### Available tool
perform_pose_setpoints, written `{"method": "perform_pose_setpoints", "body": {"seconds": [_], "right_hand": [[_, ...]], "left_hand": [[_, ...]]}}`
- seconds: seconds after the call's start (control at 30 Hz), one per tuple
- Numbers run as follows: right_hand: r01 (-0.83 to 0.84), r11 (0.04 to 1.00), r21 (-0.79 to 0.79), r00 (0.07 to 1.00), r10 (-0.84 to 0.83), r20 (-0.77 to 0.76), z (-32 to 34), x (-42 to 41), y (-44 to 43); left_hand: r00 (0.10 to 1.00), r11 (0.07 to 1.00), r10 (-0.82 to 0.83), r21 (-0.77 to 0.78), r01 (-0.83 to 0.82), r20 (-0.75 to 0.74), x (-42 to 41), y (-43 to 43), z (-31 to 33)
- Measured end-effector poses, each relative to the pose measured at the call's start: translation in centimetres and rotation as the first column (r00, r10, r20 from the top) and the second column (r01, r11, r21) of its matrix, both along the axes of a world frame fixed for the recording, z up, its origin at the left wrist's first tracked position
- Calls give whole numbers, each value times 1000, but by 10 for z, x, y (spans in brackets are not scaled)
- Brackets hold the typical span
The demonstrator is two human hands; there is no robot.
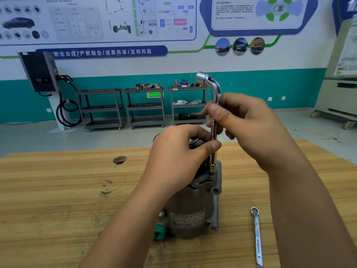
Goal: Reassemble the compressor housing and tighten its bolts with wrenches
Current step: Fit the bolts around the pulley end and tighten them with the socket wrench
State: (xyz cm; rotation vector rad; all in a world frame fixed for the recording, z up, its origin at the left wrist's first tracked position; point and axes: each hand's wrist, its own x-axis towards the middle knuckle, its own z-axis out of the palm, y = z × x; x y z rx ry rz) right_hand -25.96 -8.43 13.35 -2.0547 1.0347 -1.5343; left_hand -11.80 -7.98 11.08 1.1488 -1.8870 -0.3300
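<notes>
While the compressor (190, 213) stands upright mid-desk (58, 200), I record my left hand (179, 157) curled over its top cover and my right hand (249, 128) pinching the socket wrench (213, 130) shaft, its socket seated on a flange bolt. Judgement: housing heavy, rigid metal; wrench chrome, slippery, best held near the bend.

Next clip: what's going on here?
A person is working on a compressor standing upright on a wooden table. The right hand grips an L-shaped socket wrench held vertical, its lower socket seated on the top flange. The left hand holds the compressor's top, thumb against the wrench shaft. A spanner lies untouched on the table.
</notes>
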Motion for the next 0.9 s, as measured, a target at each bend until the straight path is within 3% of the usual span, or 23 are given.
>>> {"method": "perform_pose_setpoints", "body": {"seconds": [0.2,0.47,0.9], "right_hand": [[-146,988,55,989,146,5,2,-11,3],[-69,998,12,995,68,76,-1,-8,-2],[-38,999,-3,999,38,-3,-1,-3,0]], "left_hand": [[1000,999,-25,41,24,14,1,-1,0],[998,999,-47,8,47,35,-1,1,-1],[999,999,-31,-16,31,21,-3,0,-3]]}}
